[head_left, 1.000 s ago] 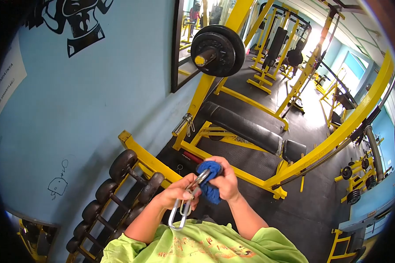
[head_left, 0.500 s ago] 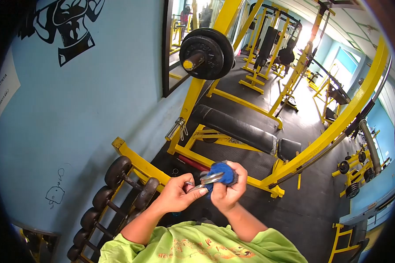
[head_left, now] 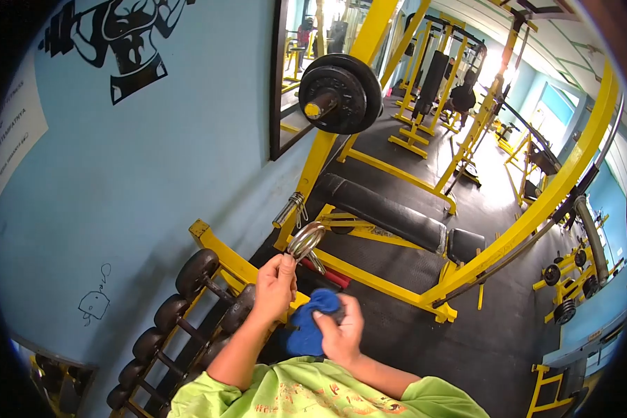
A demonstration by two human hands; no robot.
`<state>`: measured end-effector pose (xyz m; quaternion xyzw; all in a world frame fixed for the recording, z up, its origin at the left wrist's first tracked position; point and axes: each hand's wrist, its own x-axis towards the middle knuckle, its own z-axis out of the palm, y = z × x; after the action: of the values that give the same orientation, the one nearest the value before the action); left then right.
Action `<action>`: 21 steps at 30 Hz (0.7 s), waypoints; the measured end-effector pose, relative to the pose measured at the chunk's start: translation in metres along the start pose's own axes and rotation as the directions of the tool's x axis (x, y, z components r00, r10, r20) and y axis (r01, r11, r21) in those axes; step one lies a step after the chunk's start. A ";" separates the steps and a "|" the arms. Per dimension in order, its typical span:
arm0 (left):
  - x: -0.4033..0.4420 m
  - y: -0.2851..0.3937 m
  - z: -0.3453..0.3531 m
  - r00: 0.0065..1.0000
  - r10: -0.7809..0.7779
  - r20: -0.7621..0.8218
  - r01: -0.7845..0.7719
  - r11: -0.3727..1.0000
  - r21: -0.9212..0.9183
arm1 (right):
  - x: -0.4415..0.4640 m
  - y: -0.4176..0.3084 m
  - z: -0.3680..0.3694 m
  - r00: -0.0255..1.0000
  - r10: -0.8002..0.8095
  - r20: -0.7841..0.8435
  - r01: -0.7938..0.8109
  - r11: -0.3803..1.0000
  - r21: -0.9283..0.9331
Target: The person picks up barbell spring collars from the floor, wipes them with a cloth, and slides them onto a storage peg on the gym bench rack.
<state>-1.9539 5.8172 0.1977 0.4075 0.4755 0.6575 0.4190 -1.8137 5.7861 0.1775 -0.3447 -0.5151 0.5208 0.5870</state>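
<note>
My left hand [head_left: 275, 282] grips a shiny metal spring collar [head_left: 305, 240] by its handle end, with the coils pointing up and away. Bunched in my right hand [head_left: 341, 331] is a blue cloth [head_left: 308, 326], apart from the collar. Just beyond the held collar, more metal spring collars [head_left: 299, 205] hang on a peg [head_left: 285, 211] of the yellow frame.
Dumbbells [head_left: 198, 272] sit on a yellow rack at left, close to my left forearm. A black bench [head_left: 383, 212] stands ahead. Weight plates [head_left: 338, 94] are on a bar above the yellow frame [head_left: 310, 164]. A blue wall [head_left: 153, 181] runs along the left.
My left hand has moved forward and up with the spring collar. The blue cloth has come off the collar and is lower, in my right hand.
</note>
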 end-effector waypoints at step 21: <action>-0.036 0.005 -0.020 0.977 0.212 -0.014 -0.203 0.955 0.217 | 0.027 -0.022 0.027 0.725 -0.425 0.541 0.630 0.726 -0.274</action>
<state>-1.9621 5.7766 0.1933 0.4856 0.5059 0.6502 0.2923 -1.8360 5.8035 0.2111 -0.1741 -0.8160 0.2590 0.4866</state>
